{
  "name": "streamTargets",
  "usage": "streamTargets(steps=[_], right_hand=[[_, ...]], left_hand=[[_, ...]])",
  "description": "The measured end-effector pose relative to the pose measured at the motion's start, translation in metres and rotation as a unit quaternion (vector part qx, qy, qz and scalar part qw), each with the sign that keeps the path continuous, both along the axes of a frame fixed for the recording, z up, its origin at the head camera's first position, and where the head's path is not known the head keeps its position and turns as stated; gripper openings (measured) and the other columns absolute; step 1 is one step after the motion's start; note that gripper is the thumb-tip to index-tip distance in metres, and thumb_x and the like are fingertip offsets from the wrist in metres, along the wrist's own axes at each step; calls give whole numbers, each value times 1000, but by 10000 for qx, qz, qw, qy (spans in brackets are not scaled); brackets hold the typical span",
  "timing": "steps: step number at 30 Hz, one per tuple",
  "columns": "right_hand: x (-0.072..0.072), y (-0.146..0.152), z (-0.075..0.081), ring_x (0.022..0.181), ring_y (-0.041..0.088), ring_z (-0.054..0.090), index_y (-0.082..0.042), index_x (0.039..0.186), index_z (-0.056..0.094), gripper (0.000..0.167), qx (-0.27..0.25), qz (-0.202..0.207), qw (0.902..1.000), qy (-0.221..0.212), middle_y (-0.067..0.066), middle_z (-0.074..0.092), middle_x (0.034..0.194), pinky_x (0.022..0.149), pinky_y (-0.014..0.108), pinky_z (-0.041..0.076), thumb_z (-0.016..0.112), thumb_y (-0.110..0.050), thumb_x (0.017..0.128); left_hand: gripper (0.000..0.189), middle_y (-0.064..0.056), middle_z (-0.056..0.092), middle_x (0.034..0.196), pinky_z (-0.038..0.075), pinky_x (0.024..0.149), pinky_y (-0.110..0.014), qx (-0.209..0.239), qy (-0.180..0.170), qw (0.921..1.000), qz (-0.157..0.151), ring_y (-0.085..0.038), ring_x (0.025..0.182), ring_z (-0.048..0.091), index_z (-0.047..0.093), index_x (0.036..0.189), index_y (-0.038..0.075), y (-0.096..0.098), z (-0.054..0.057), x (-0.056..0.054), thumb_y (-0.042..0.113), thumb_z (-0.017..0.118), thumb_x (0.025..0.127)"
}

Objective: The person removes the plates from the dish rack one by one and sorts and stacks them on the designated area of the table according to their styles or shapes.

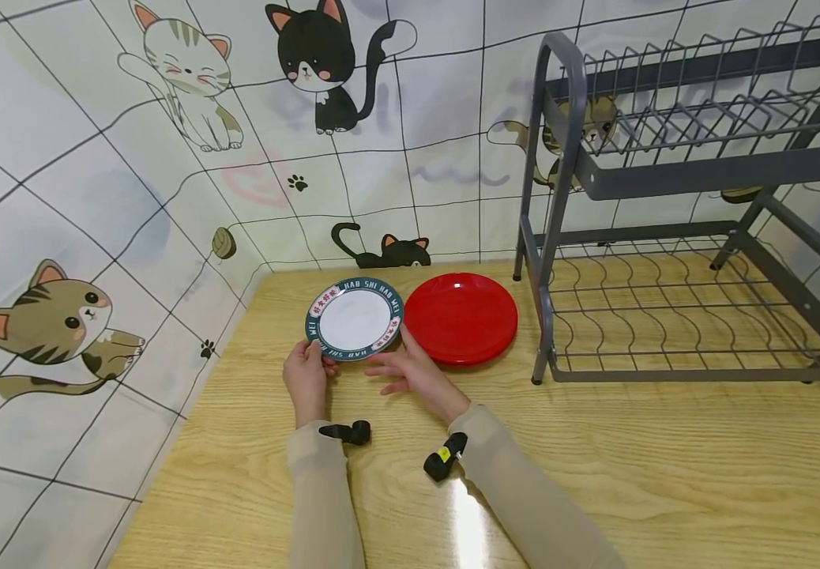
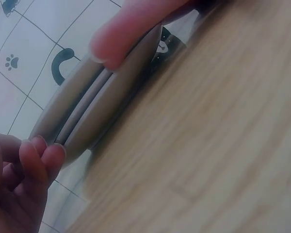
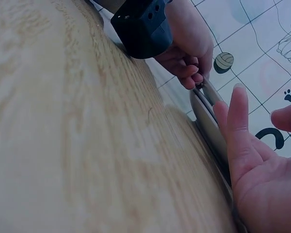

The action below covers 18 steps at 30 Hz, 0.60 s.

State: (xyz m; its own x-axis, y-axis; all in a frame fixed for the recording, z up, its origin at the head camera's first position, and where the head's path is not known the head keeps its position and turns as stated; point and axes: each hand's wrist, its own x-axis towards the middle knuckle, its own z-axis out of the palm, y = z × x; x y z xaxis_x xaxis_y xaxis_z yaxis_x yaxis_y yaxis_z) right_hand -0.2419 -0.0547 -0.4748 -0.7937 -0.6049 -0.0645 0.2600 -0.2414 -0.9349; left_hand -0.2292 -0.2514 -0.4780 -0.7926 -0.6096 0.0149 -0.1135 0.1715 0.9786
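Observation:
A round plate with a white middle and a dark green, lettered rim is at the back left of the table, to the left of a red plate. My left hand pinches its near left edge, thumb on top of the rim and fingers beneath. At the plate's right edge is my right hand, its fingers spread and pointing left. The right wrist view shows those fingers fairly straight beside the rim. Seen from low down in the left wrist view, the plate's underside is close over the wood.
A dark grey two-tier wire dish rack stands on the right of the wooden table. Behind and to the left rise walls with cat pictures. Each wrist carries a small black camera.

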Motion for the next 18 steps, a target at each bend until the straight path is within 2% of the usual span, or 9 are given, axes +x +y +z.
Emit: streamTargets(steps=[8,14,18], right_hand=[[0,-1,1,108,33,52,-25,143,-5,66,16,-58,10000,60,17,49,125,77,41,49,39,-18,95],[1,-2,-3,107,27,55,-21,143,-7,65,28,-9,10000,-36,15,50,126,77,38,50,37,-17,96],[2,-2,-4,104,23,57,-22,143,-5,64,43,-23,9999,-118,14,51,125,78,38,49,38,-18,96]], left_hand=[[30,-10,58,70,48,46,-22,23,-91,9999,102,-16,50,56,54,117,6,2,2,-5,23,45,94],[24,-11,58,66,48,46,-25,-408,-197,9989,147,-18,48,57,58,108,5,1,-1,-3,20,45,93],[26,-12,59,66,48,45,-25,-498,-216,9984,180,-18,48,58,58,110,5,0,-3,-3,20,46,93]])
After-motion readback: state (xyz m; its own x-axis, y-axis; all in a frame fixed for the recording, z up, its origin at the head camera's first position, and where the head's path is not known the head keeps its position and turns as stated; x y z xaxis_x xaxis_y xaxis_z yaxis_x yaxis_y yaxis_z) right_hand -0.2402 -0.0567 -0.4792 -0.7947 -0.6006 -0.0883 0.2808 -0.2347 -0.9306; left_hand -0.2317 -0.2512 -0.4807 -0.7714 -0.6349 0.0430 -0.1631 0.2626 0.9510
